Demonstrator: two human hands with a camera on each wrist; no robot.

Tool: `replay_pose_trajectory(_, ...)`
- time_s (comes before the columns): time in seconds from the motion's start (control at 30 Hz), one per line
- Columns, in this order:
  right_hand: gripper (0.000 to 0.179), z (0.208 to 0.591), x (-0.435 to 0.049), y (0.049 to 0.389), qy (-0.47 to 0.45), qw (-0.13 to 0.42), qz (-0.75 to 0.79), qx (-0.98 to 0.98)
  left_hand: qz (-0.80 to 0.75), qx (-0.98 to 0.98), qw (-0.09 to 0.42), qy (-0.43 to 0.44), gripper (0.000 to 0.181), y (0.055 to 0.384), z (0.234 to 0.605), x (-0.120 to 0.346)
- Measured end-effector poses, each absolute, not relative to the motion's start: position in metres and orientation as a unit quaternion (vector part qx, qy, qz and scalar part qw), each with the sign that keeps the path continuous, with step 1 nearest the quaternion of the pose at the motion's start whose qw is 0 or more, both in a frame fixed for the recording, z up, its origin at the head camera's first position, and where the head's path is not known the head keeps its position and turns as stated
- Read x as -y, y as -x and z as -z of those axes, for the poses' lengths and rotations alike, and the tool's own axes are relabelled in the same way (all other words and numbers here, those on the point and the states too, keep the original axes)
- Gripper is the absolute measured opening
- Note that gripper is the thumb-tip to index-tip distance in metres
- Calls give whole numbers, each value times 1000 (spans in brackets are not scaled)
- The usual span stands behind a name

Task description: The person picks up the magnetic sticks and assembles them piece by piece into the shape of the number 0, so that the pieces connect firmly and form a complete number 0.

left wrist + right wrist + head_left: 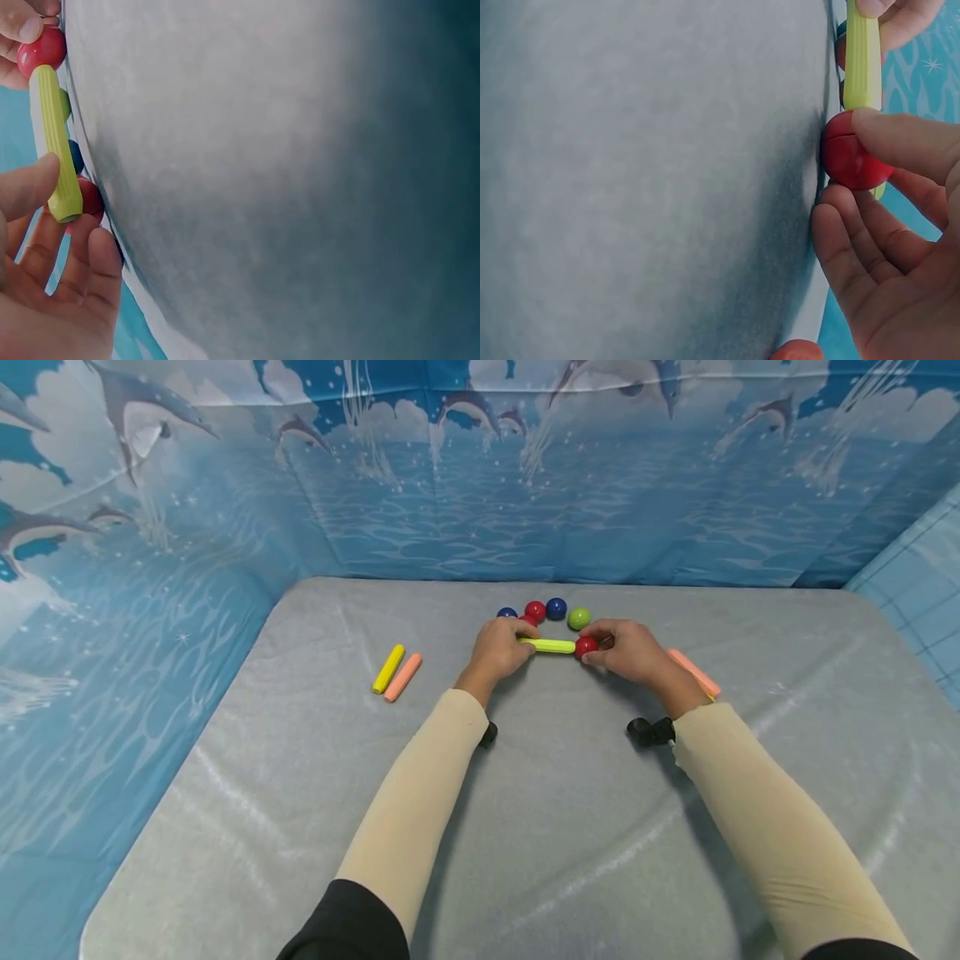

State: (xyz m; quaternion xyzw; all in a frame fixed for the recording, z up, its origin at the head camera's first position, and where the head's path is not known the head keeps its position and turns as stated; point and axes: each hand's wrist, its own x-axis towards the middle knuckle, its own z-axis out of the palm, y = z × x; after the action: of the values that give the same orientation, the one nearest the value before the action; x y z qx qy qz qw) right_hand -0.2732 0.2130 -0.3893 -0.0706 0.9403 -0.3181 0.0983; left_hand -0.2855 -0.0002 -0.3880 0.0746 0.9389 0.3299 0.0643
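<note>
Two hands, one meeting point between them. From my remote post I see the left hand (500,650) pinching a yellow-green rod (552,646) near one end, thumb against one side, fingers behind. The right hand (628,652) pinches a red ball (585,647) between thumb and fingers.

Key relation, by my judgement: rod end to held ball. Long axis runs crosswise, from the left fingertips toward the right ones; the far end meets the ball on its left-hand side. They look to be touching; whether the rod is seated inside, I cannot tell. Right fingers are nearer that contact.

Just beyond the fingers: a green ball (579,618), a dark blue ball (557,608) and a far red ball (535,611). I cannot tell if these are joined. Well left of the left fingers, a yellow stick (388,668) and a salmon stick (402,677) lie side by side, slanting. Right of the right fingers, another orange stick (693,672), partly hidden by the wrist.

Surface: grey cloth (570,827) under and around both hands, lightly creased. Room: blue dolphin-print curtain (480,518) beyond the fingertips; pale blue tile pattern (922,585) far off to their right.
</note>
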Motion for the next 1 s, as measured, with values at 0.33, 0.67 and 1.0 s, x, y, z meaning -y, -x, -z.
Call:
replay_pose_trajectory(0.33,39,392,-214,273,65,90,328,-938,-334,-938,56,-73,22,286,391,4)
replay_pose_trajectory(0.67,39,394,-212,271,51,92,349,-931,-342,-934,51,-90,26,288,387,21)
replay_pose_trajectory(1.0,39,393,-212,268,49,93,358,-928,-256,-959,0,-119,29,303,371,62)
